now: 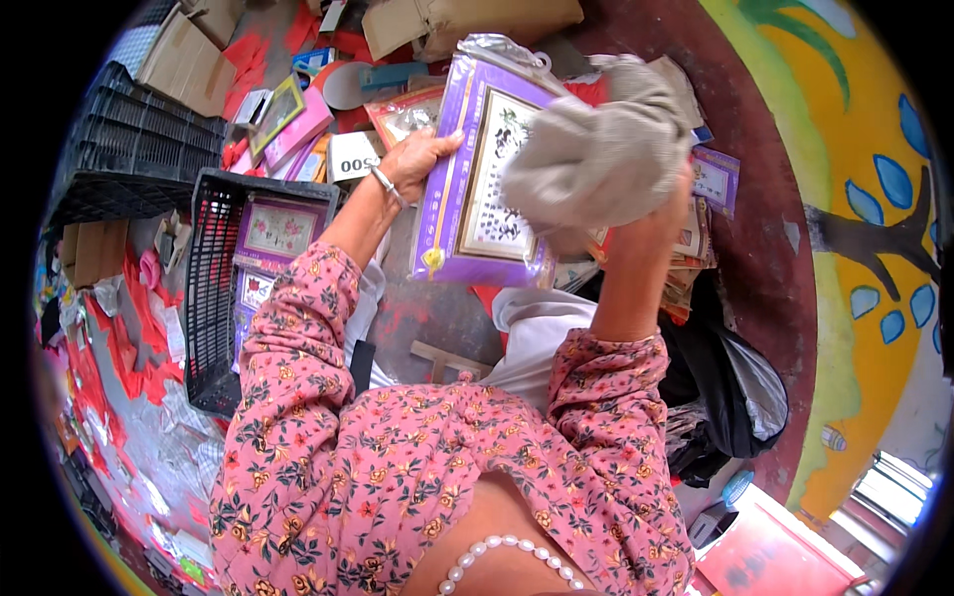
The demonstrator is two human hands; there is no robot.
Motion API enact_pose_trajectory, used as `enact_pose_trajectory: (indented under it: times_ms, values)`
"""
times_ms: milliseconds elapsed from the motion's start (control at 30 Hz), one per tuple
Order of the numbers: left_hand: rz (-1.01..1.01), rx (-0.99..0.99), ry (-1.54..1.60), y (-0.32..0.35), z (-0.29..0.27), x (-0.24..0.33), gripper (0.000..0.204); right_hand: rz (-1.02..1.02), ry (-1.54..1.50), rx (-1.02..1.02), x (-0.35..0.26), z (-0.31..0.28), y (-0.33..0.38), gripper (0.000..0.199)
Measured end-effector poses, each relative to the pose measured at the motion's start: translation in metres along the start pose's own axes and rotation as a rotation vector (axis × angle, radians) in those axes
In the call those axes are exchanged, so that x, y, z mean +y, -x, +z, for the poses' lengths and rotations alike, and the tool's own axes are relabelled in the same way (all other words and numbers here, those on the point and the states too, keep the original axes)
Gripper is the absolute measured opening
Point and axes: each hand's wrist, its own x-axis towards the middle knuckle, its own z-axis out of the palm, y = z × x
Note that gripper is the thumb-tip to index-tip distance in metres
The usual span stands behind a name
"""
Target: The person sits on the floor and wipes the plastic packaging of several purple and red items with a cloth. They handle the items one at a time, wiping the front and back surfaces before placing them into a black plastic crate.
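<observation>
My left hand [415,159] grips the left edge of a flat purple plastic-wrapped package [475,189] that holds a framed picture, held upright in front of me. My right hand [651,223] is closed on a crumpled grey cloth [596,159], which is pressed against the right part of the package front. A metal bangle circles my left wrist. Both sleeves are pink with a flower print.
A black plastic crate [214,298] at the left holds more purple framed packages. Further packages and cardboard boxes [189,60] lie scattered beyond it, with stacked black crates [129,149] at far left. A black bag [730,392] sits by my right side. A painted wall [855,199] curves on the right.
</observation>
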Motion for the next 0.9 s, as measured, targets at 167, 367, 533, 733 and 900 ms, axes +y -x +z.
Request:
enact_pose_trajectory:
  times_ms: [167,367,533,733,900]
  values:
    - [-0.009,-0.148,0.058,0.007,0.009,-0.005,0.025,-0.005,0.665,-0.004,0.061,-0.015,-0.019,0.024]
    - [-0.046,-0.099,0.177,0.008,0.014,-0.009,0.027,-0.251,1.381,-0.156,0.077,-0.041,-0.029,0.055]
    - [0.024,-0.232,0.157,0.011,0.015,-0.008,0.026,-0.049,1.455,-0.597,0.064,-0.01,-0.017,0.091]
    - [0.005,-0.048,0.159,-0.008,-0.023,-0.018,0.023,-0.313,1.59,-0.601,0.089,0.007,0.029,0.062]
    - [0.146,0.143,0.184,-0.008,-0.019,0.007,0.02,-0.492,1.501,-0.784,0.09,0.015,0.067,0.031]
